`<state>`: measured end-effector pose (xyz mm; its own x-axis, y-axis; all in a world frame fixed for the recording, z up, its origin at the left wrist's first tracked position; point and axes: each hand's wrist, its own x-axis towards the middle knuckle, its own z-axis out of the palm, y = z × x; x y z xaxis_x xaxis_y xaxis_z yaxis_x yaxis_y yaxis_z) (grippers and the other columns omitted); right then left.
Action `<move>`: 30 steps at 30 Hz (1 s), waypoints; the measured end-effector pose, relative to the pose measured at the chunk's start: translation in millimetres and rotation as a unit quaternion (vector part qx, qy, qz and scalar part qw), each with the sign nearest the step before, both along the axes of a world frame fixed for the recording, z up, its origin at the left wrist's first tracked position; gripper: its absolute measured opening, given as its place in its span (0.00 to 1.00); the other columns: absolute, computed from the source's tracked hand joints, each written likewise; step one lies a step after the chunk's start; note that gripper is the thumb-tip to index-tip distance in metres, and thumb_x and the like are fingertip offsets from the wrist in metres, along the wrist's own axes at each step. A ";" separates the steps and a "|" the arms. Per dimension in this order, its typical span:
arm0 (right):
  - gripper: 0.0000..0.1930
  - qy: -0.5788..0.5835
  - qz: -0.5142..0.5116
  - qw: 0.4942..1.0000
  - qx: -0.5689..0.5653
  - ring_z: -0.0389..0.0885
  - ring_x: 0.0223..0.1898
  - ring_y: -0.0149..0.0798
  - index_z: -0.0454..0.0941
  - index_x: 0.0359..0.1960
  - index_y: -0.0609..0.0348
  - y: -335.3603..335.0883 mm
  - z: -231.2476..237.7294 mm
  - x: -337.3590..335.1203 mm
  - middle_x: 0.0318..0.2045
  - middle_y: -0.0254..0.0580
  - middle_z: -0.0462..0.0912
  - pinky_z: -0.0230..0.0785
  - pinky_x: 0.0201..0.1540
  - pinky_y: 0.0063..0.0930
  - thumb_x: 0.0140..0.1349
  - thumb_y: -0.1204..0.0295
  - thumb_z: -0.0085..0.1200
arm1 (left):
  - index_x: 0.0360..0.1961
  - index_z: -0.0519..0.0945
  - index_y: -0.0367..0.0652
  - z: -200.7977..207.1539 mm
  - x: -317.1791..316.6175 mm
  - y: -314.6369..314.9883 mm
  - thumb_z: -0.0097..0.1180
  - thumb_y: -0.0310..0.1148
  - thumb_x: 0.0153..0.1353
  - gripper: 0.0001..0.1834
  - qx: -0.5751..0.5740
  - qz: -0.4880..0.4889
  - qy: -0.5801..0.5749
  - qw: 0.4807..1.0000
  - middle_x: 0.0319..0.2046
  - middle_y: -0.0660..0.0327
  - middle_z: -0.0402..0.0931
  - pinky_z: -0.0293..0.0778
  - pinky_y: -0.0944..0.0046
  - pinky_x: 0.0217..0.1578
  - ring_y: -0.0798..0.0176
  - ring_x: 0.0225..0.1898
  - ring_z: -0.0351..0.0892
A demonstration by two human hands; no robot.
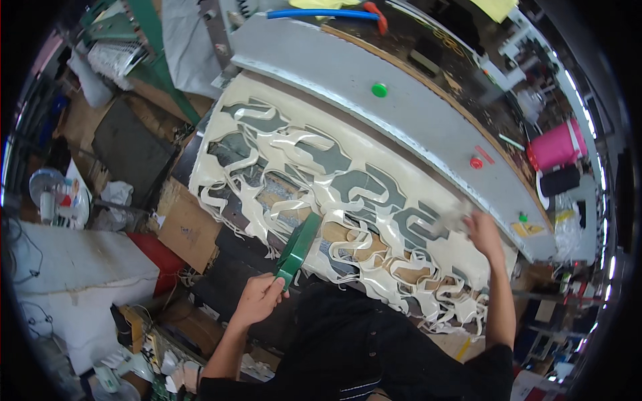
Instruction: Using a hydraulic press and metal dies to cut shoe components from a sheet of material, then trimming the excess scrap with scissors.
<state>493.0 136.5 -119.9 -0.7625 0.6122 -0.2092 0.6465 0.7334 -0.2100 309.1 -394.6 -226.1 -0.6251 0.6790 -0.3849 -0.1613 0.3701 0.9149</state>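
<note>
Your left hand (262,297) angles up, clenched on a green tool (300,246) over the cream sheet's (374,150) near edge; your right hand (483,234) extends forward beside a blurred pale piece (455,217), its grip unclear.

I count two bare hands of my own, a left hand (261,299) and a right hand (483,234); one green, flat, oblong tool (299,247); one broad cream sheet full of cut-outs (301,107); two round green buttons (379,89); one round red button (476,162); one blue tube (321,13); one pink bucket (555,147).
</note>
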 end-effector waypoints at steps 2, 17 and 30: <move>0.18 0.072 0.055 0.990 -0.107 0.85 0.24 0.53 0.77 0.30 0.68 -30.0 -21.0 -56.7 0.21 0.59 0.78 0.72 0.31 0.48 0.75 0.64 0.57 | 0.32 0.84 0.32 1.9 3.1 -1.9 0.49 0.37 0.81 0.23 0.030 0.019 -0.036 0.999 0.28 0.60 0.79 0.73 0.67 0.28 0.70 0.26 0.79; 0.20 0.176 -0.153 0.751 -0.618 0.92 0.38 0.41 0.75 0.60 0.76 -81.5 -234.1 -241.3 0.45 0.53 0.88 0.89 0.38 0.26 0.76 0.70 0.59 | 0.33 0.82 0.31 18.8 15.8 6.6 0.47 0.39 0.83 0.25 0.033 0.063 -0.093 0.993 0.30 0.57 0.82 0.75 0.67 0.28 0.70 0.26 0.78; 0.13 0.463 -0.232 0.835 -0.187 0.88 0.36 0.32 0.84 0.51 0.66 29.7 -229.0 45.2 0.38 0.42 0.91 0.81 0.41 0.29 0.72 0.68 0.63 | 0.41 0.82 0.35 71.1 44.9 181.5 0.60 0.26 0.70 0.05 0.004 -0.132 0.284 0.950 0.34 0.50 0.81 0.77 0.55 0.39 0.50 0.35 0.83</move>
